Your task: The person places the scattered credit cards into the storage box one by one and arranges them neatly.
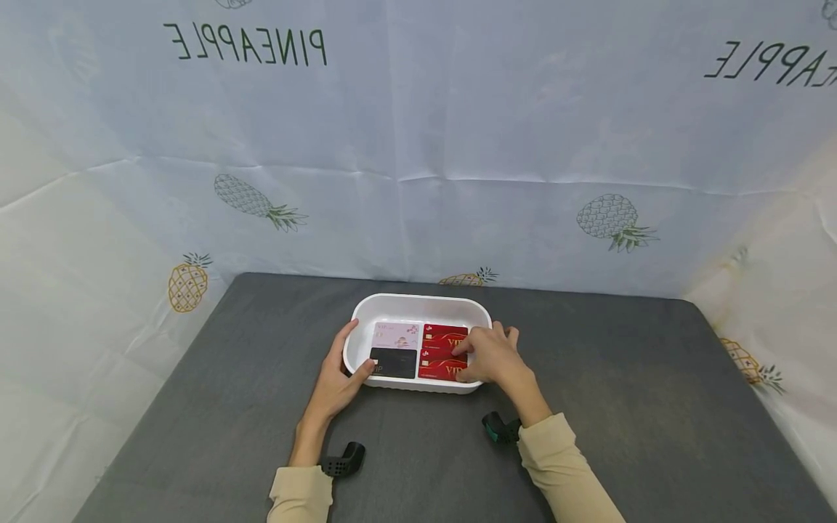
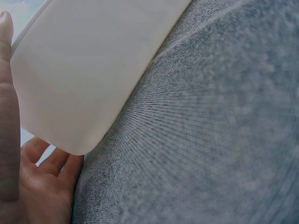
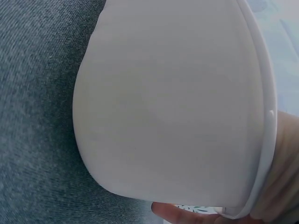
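A white plastic tray with rounded corners stands on the dark table. Four cards would fill its floor as two rows: a pink VIP card at back left, a black VIP card in front of it, and red VIP cards on the right. My left hand holds the tray's left end, thumb over the front rim, fingers along the outer wall. Reaching over the right end, my right hand has its index finger and thumb on the front red card, with other fingers outside the rim.
Grey cloth covers the table around the tray. Behind it hangs a pale curtain printed with pineapples and mirrored lettering. Black wrist devices are on both forearms, below beige sleeves.
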`<action>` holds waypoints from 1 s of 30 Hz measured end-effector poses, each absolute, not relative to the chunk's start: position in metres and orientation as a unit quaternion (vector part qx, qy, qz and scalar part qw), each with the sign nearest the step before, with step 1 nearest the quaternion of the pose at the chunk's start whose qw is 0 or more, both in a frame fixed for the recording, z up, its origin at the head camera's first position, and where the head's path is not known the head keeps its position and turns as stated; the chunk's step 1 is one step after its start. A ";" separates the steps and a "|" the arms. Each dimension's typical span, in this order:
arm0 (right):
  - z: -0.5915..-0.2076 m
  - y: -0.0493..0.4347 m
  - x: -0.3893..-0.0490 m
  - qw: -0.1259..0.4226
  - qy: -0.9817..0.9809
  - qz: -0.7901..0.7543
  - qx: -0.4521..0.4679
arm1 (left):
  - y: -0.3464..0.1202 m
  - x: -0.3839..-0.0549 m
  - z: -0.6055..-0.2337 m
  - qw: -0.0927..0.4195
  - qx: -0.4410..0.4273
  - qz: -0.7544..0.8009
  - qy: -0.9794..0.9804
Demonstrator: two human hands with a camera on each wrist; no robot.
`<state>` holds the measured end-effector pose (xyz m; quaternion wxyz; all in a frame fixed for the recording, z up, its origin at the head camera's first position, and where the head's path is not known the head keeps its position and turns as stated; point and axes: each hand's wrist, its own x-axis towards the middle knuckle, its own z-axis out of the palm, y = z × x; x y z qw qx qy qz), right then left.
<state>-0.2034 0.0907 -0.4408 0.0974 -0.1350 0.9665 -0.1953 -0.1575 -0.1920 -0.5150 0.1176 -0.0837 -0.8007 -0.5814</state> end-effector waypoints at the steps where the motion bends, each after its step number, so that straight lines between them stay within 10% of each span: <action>1: -0.441 0.091 -0.203 0.097 0.966 -0.198 -0.135 | -0.192 -0.157 -0.515 0.118 -0.084 -0.581 -0.801; 21: -0.454 0.107 -0.203 0.059 0.925 -0.330 -0.178 | -0.195 -0.160 -0.518 0.121 -0.080 -0.559 -0.816; 30: -0.450 0.119 -0.202 -0.045 0.912 -0.365 -0.184 | -0.198 -0.162 -0.502 0.129 -0.052 -0.520 -0.843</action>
